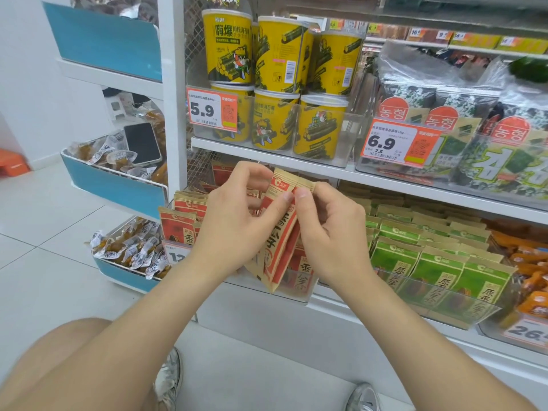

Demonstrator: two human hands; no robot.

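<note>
Grip: both hands grasp one red packet (280,232); neither is slack.
Left hand: left hand (237,223) holds the packet's left side, thumb flat on the front near the top, fingers curled round behind.
Right hand: right hand (329,232) pinches the top right corner at the tan seal strip, thumb against forefinger, other fingers curled below.
Thumbs: tips almost meet at the top edge.
Packet place: in the air in front of the lower shelf, roughly upright, lower tip in front of the clear bin (305,298).
Packet count: a second tan edge shows under the grip; cannot tell if it is another packet in hand.
Behind and left of grip: more red packets (185,209) standing in rows.
Right of grip: green packets (439,262) in rows, same shelf.
Above grip: yellow tubs (228,46) stacked two high, price tag (212,109) reading 5.9.
Up and right of grip: seaweed packs (489,143), second price tag (397,143) reading 6.9.
Far left of grip: blue baskets (118,191) holding wrapped snacks (133,253); phone (142,143) lying on the snacks in the middle basket.
Below grip: forearms, bare knee (59,360), shoes (169,378) on white floor.
</note>
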